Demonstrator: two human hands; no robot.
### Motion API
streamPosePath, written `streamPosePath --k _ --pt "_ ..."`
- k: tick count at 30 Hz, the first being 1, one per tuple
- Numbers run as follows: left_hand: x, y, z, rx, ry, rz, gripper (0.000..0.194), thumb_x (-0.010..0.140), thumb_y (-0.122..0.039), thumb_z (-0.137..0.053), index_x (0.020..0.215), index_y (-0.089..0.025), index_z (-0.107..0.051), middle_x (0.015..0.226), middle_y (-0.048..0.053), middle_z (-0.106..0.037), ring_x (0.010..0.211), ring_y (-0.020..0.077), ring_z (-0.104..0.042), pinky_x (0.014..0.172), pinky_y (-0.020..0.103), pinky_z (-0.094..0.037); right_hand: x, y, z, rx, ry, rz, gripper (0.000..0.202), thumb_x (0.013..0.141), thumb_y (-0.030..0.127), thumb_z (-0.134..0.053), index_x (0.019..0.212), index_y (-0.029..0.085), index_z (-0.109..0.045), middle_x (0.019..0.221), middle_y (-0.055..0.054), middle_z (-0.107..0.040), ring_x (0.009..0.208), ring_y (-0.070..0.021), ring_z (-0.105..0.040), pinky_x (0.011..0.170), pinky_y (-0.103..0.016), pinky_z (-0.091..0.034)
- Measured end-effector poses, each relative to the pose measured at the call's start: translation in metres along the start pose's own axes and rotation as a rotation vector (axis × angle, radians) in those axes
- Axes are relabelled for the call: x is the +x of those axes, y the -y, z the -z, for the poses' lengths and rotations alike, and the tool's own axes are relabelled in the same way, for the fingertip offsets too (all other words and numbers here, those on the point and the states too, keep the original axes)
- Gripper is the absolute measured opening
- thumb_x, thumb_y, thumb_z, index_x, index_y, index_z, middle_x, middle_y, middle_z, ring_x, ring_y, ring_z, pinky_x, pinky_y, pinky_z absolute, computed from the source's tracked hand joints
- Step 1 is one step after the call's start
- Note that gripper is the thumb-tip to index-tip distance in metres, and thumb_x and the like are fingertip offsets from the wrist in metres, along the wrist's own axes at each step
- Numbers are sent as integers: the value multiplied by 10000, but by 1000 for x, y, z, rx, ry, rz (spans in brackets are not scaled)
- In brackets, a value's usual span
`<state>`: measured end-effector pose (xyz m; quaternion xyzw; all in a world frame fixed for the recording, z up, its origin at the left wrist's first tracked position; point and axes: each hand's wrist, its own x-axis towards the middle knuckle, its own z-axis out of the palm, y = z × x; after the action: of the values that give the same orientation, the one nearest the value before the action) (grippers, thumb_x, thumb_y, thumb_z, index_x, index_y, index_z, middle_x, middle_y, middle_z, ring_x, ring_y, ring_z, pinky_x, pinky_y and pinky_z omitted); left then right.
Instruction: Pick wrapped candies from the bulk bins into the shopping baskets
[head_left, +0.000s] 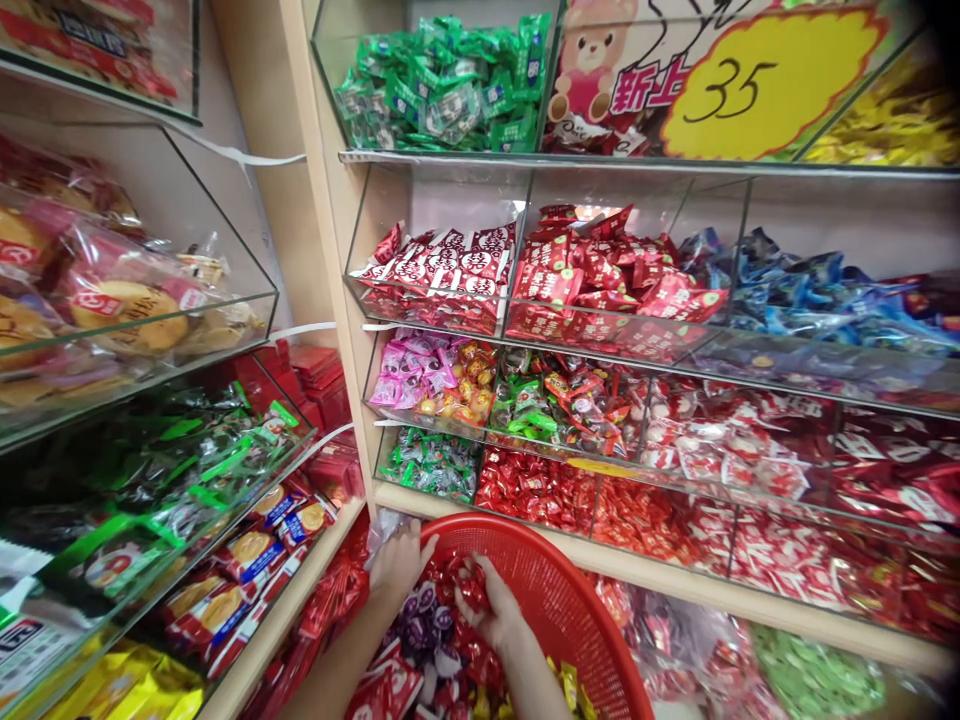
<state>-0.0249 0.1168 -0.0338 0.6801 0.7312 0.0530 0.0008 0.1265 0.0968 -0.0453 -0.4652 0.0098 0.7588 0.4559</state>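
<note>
A round red plastic basket (559,590) sits low in front of the shelves, filled with wrapped candies (427,630) in red, purple and yellow. My left hand (399,562) grips the basket's near left rim. My right hand (491,600) is inside the basket, fingers closed around a few red wrapped candies (471,590).
Clear acrylic bins (525,180) of candy line the wooden shelves ahead: green at top, red and blue in the middle, pink, mixed and red lower down. A yellow "35" price sign (757,90) hangs top right. Bins of cakes and biscuits (127,300) stand on the left.
</note>
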Motion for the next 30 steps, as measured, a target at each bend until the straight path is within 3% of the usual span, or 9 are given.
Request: streamPosePath --k 5,11,23,26,30 --pt "1 2 -4 14 -5 -8 523 853 -486 -166 1033 -134 -509 882 149 -634 801 239 -622 649 323 -453 -13 3 9 -8 -41 -14 265 616 384 -689 784 206 -586 684 32 -645 603 -89 -580 594 -233 -499" --pt "2 1 -2 22 0 -19 533 848 -502 -155 1011 -137 -507 884 146 -632 780 241 -626 618 320 -457 -21 9 16 -2 34 -22 322 628 457 -652 808 196 -601 706 2 -654 635 -117 -590 615 -267 -504" --pt "1 -3 2 31 -6 -34 541 849 -501 -136 988 -138 -513 827 140 -648 747 261 -637 594 331 -466 -24 -2 14 -100 141 -24 276 650 330 -634 890 197 -598 780 4 -665 657 -101 -587 618 -241 -493" --pt "2 -6 6 5 47 -41 553 842 -518 -137 1020 -146 -505 814 129 -658 741 265 -639 615 353 -469 -26 1 14 -132 100 -33 236 648 279 -632 861 186 -597 725 9 -656 641 -98 -586 590 -221 -487" --pt "2 -9 16 -42 127 -60 559 840 -523 -152 1085 -148 -485 869 136 -660 805 260 -632 692 371 -462 -28 10 16 -143 -14 70 165 635 213 -642 785 187 -577 701 23 -647 618 -97 -585 578 -232 -496"
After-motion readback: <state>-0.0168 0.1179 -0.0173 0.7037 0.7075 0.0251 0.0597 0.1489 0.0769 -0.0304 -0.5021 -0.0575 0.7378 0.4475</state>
